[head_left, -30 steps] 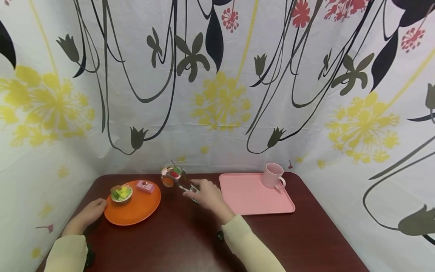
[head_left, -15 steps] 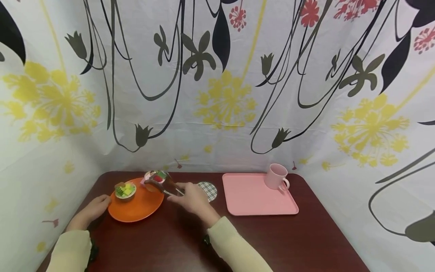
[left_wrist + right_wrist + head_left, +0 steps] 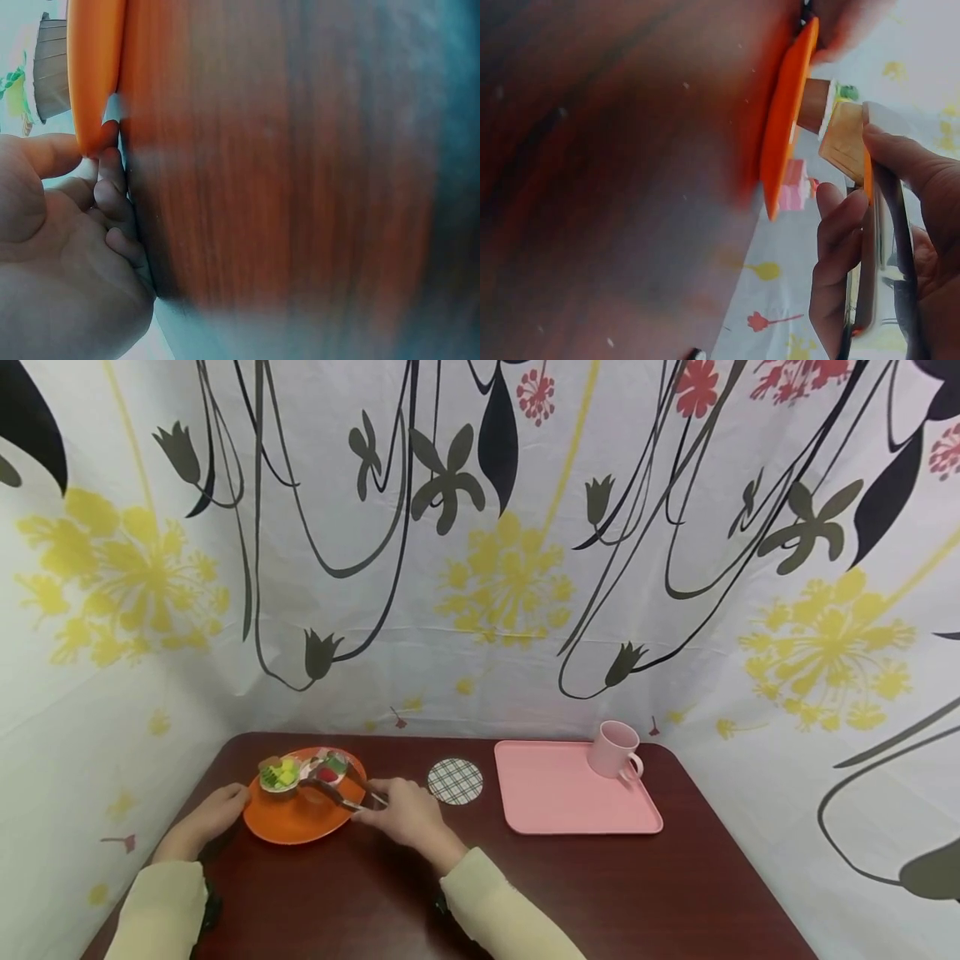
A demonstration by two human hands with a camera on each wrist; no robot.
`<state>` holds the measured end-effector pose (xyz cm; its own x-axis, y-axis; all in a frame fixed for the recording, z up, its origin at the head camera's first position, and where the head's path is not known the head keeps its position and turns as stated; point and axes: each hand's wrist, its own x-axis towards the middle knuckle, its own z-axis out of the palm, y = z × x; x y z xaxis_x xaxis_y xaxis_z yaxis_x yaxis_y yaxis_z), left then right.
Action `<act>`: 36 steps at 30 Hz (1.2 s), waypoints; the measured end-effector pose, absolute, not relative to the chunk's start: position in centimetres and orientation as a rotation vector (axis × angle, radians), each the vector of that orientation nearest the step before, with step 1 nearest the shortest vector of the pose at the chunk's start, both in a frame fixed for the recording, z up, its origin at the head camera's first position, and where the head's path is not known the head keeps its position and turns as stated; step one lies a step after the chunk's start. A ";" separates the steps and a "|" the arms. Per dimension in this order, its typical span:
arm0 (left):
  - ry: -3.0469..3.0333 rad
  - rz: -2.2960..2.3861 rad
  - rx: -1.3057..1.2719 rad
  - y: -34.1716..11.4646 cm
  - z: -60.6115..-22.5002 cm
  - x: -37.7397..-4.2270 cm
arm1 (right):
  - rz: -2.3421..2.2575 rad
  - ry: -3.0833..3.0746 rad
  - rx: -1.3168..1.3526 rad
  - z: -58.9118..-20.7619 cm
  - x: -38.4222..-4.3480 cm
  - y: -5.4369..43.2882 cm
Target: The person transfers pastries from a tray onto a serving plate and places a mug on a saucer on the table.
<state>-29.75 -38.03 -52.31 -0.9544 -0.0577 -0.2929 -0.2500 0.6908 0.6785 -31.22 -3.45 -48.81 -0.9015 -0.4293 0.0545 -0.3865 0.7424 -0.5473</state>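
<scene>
We've got the left hand (image 3: 217, 810) pinching the plate's (image 3: 288, 828) rim, the right hand (image 3: 411, 814) gripping tongs (image 3: 868, 281). They hold the dessert (image 3: 327, 773) above the plate, seemingly yet to land; bowl (image 3: 279, 777) and cake (image 3: 791, 189) already sit there.

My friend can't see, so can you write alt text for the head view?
A right hand holds tongs gripping a colourful food piece over an orange plate, whose rim the left hand holds. To the right are a checked disc and a pink tray bearing a mug.
</scene>
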 end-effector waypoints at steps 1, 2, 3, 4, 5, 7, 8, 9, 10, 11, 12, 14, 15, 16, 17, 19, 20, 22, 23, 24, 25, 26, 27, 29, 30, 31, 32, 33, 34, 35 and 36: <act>2.655 1.118 -0.243 -38.0 -52.2 -29.7 | -0.866 2.862 -0.667 -48.9 -31.2 -3.6; 2.658 1.116 -0.238 -38.0 -52.2 -29.7 | -0.861 2.858 -0.660 -49.1 -31.1 -3.7; 2.660 1.115 -0.232 -38.1 -52.1 -29.7 | -0.851 2.859 -0.655 -49.2 -31.0 -3.8; 2.661 1.114 -0.225 -38.1 -52.0 -29.7 | -0.842 2.862 -0.650 -49.4 -31.0 -3.9; 2.661 1.114 -0.218 -38.1 -52.0 -29.7 | -0.832 2.862 -0.646 -49.5 -30.9 -3.9; 2.663 1.113 -0.211 -38.0 -51.9 -29.6 | -0.820 2.863 -0.642 -49.8 -30.9 -4.1; 2.662 1.113 -0.213 -38.0 -51.9 -29.6 | -0.815 2.861 -0.642 -49.9 -30.8 -4.2; 2.662 1.113 -0.213 -38.0 -51.9 -29.5 | -0.809 2.859 -0.644 -50.1 -30.8 -4.3; 2.660 1.115 -0.216 -37.9 -51.9 -29.5 | -0.808 2.857 -0.645 -50.2 -30.8 -4.4; 2.659 1.116 -0.223 -37.9 -51.9 -29.5 | -0.800 2.857 -0.651 -50.3 -30.8 -4.5; 2.655 1.119 -0.226 -37.9 -51.9 -29.5 | -0.794 2.857 -0.656 -50.4 -30.8 -4.5; 2.649 1.127 -0.230 -37.8 -51.9 -29.4 | -0.783 2.859 -0.663 -50.6 -30.7 -4.7; 2.648 1.129 -0.227 -37.8 -51.9 -29.4 | -0.777 2.861 -0.666 -50.7 -30.7 -4.8; 2.646 1.133 -0.225 -37.8 -51.8 -29.5 | -0.771 2.863 -0.668 -50.7 -30.7 -4.8; 2.645 1.133 -0.222 -37.8 -51.8 -29.5 | -0.766 2.865 -0.671 -50.7 -30.7 -4.9; 2.650 1.130 -0.209 -37.9 -51.8 -29.6 | -0.766 2.862 -0.673 -50.7 -30.8 -4.9; 2.654 1.126 -0.203 -37.9 -51.7 -29.6 | -0.766 2.859 -0.673 -50.7 -30.8 -4.9; 2.662 1.118 -0.193 -38.0 -51.7 -29.6 | -0.758 2.855 -0.677 -50.6 -30.8 -4.9; 2.666 1.114 -0.190 -38.0 -51.7 -29.6 | -0.753 2.855 -0.679 -50.6 -30.8 -5.0; 2.668 1.112 -0.190 -38.0 -51.6 -29.6 | -0.748 2.853 -0.680 -50.5 -30.8 -5.0; 2.668 1.113 -0.191 -38.0 -51.6 -29.5 | -0.740 2.853 -0.683 -50.4 -30.8 -5.0; 2.669 1.112 -0.192 -38.0 -51.7 -29.5 | -0.731 2.853 -0.688 -50.4 -30.7 -5.1; 2.671 1.109 -0.194 -38.0 -51.7 -29.4 | -0.721 2.856 -0.695 -50.3 -30.7 -5.1; 2.679 1.104 -0.192 -38.0 -51.7 -29.4 | -0.707 2.861 -0.710 -50.2 -30.7 -5.2; 2.683 1.101 -0.192 -38.0 -51.8 -29.4 | -0.699 2.865 -0.717 -50.2 -30.7 -5.3; 2.686 1.099 -0.188 -38.0 -51.9 -29.4 | -0.694 2.868 -0.722 -50.2 -30.7 -5.3; 2.690 1.095 -0.185 -38.0 -51.9 -29.4 | -0.688 2.872 -0.724 -50.2 -30.7 -5.3; 2.693 1.091 -0.182 -38.1 -52.0 -29.4 | -0.682 2.876 -0.725 -50.2 -30.8 -5.4; 2.692 1.091 -0.183 -38.1 -52.0 -29.5 | -0.676 2.879 -0.724 -50.2 -30.8 -5.4; 2.689 1.093 -0.181 -38.1 -52.1 -29.5 | -0.672 2.882 -0.720 -50.2 -30.8 -5.4; 2.686 1.096 -0.182 -38.1 -52.1 -29.5 | -0.668 2.883 -0.716 -50.1 -30.9 -5.4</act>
